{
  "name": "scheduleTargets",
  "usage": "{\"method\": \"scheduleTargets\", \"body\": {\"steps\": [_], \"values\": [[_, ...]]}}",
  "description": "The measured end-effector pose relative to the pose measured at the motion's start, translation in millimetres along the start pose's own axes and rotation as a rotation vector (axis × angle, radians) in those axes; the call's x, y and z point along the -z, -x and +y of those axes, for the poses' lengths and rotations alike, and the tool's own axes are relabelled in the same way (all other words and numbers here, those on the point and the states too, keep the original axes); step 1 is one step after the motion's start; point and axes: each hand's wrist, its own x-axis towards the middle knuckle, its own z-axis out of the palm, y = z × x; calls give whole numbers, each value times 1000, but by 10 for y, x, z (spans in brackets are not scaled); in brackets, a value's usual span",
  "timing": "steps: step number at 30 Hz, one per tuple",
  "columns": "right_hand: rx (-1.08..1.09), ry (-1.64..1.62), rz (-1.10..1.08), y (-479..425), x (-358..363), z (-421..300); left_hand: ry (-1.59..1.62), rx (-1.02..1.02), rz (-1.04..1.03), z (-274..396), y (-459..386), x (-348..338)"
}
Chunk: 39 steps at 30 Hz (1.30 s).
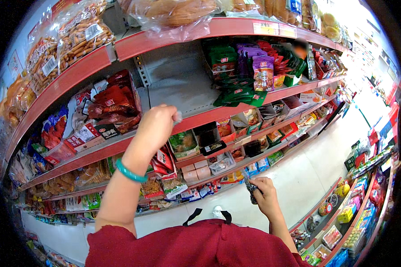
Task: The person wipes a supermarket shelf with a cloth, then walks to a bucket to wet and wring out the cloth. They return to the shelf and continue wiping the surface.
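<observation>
My left hand (161,120), with a teal bangle (131,172) on its wrist, is raised before the bare stretch of shelf (180,80). Its fingers are closed on a small pale thing (177,116), too small to identify. Lower and to the right, my right hand (265,193) grips a dark speckled packet or bundle (252,192) over the aisle floor. Left of the bare stretch stands an open box of red snack pouches (110,103). On its right are green pouches (235,91) and purple pouches (263,71), some leaning over the shelf edge.
Bagged bread (173,11) and bags of snack sticks (83,36) fill the shelf above. Boxes of small packets line the lower shelves, including an open black box (207,137). Another shelf rack (341,213) stands across the aisle floor (297,173). A person (300,48) is partly visible beyond the shelf.
</observation>
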Motion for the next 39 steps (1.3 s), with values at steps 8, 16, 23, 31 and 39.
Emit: {"method": "scheduleTargets", "body": {"steps": [8,16,23,31,39], "values": [[-98,45,81,556,125,-187,1533,469,-367,645,783,-623],[-284,-26,318,1041,682,188,2400,954,-657,1348,925,-1713],[-407,-33,500,1447,1461,816,2438,981,-871,2418,371,-2391],[-602,22,729,2005,2717,1588,2296,926,-1088,3872,-199,-3027],[-665,3,865,1956,3694,2645,2165,824,-1244,4939,-774,-3709]]}}
